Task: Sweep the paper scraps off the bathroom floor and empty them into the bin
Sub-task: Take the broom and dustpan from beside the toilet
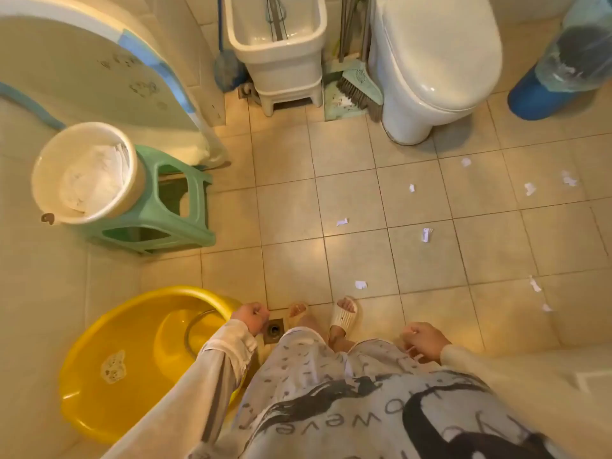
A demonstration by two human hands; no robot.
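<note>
Your left hand (251, 318), right hand (425, 341): loosely curled, empty | grey printed shirt (331, 422): "weve" legible | torn white paper scraps (426, 234) on beige tiled floor (291, 207)

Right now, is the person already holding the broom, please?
No, the broom leans beside the toilet, well apart from the left hand and the right hand.

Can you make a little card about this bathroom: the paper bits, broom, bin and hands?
paper scraps: scattered on the tiled floor, mostly right side
broom: stands between the utility sink and toilet, untouched
bin: blue, bag-lined, right of the toilet
left hand: empty, fingers loosely curled
right hand: empty, fingers loosely curled
</note>
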